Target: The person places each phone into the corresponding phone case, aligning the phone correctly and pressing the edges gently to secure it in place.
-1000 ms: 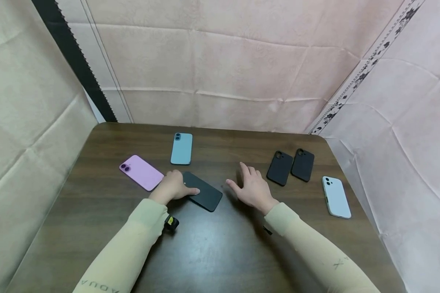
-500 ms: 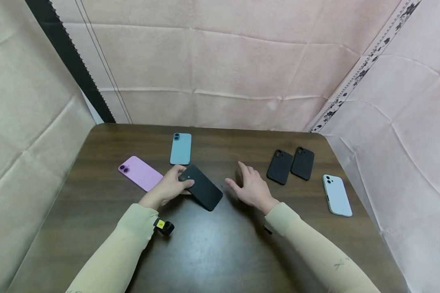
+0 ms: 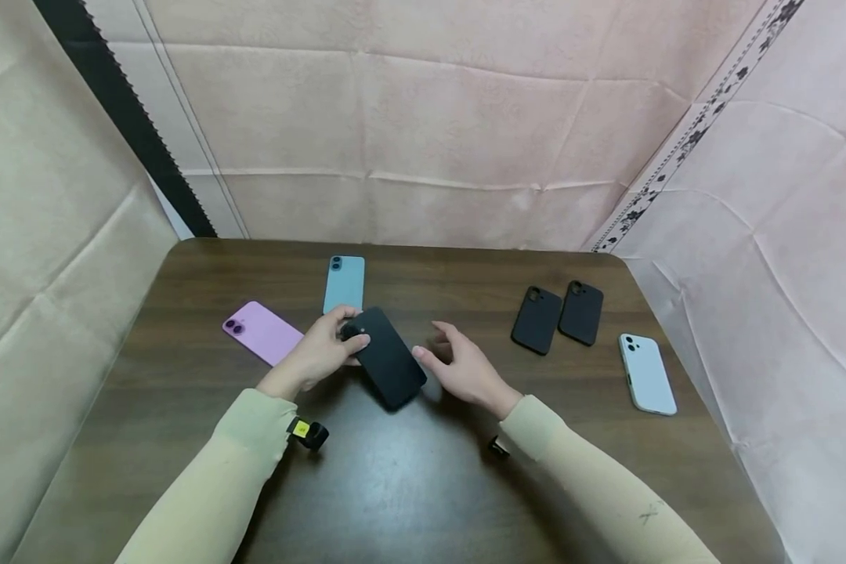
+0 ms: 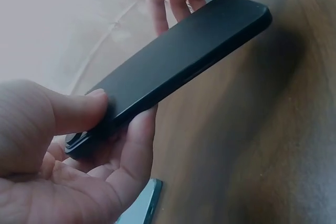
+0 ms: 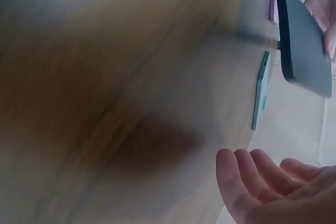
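Observation:
My left hand [image 3: 313, 354] grips a black phone [image 3: 392, 359] by its camera end, thumb on top and fingers beneath. The left wrist view shows the phone [image 4: 173, 59] tilted and raised off the wood, with its shadow below. Much of the camera area is covered by that hand. To the right of the phone, my right hand [image 3: 468, 374] hovers with relaxed fingers and a thumb close to the phone's edge. In the right wrist view a gap separates the right hand [image 5: 273, 190] from the phone [image 5: 304, 45].
On the brown table [image 3: 423, 501] lie a purple phone [image 3: 262, 333] at left and a blue phone [image 3: 344, 282] behind the left hand. Two black phone-shaped slabs [image 3: 536, 319] and a pale blue phone [image 3: 647, 374] lie at right. Cloth-covered walls [image 3: 451, 125] surround the table.
My left hand has taken hold of the black phone, lifting and turning its camera end up from the table. The right hand has shifted slightly left, closer to the phone.

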Available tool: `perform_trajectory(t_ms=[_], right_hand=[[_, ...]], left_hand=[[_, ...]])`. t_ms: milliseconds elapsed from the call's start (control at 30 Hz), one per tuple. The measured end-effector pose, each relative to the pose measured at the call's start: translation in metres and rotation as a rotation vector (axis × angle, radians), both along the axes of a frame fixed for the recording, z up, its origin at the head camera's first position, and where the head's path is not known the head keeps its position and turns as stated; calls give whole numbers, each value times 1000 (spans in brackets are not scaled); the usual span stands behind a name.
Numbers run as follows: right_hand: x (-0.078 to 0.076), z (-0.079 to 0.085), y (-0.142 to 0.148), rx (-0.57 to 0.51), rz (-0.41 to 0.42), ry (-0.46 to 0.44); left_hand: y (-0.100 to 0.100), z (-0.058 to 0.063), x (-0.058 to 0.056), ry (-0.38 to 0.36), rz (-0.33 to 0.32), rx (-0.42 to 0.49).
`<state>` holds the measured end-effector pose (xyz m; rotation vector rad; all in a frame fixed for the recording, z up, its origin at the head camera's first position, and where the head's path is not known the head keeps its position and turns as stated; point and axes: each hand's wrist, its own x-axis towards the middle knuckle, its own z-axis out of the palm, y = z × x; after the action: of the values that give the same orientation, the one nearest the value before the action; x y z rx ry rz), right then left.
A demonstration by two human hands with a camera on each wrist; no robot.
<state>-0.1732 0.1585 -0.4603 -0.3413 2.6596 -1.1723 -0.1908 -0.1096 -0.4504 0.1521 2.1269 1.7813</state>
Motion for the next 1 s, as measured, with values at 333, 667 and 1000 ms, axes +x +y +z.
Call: perform_trajectory(t_ms=[333,667,1000], right_hand=[[5,2,-10,-133,66,-136],[7,-1,-15,-231,87,-196],[8,-2,-16,-245,101,-124]], left_hand=[[4,6,0,45,29,22],[6,9,1,69,43,48],[8,12,1,36,44,28]])
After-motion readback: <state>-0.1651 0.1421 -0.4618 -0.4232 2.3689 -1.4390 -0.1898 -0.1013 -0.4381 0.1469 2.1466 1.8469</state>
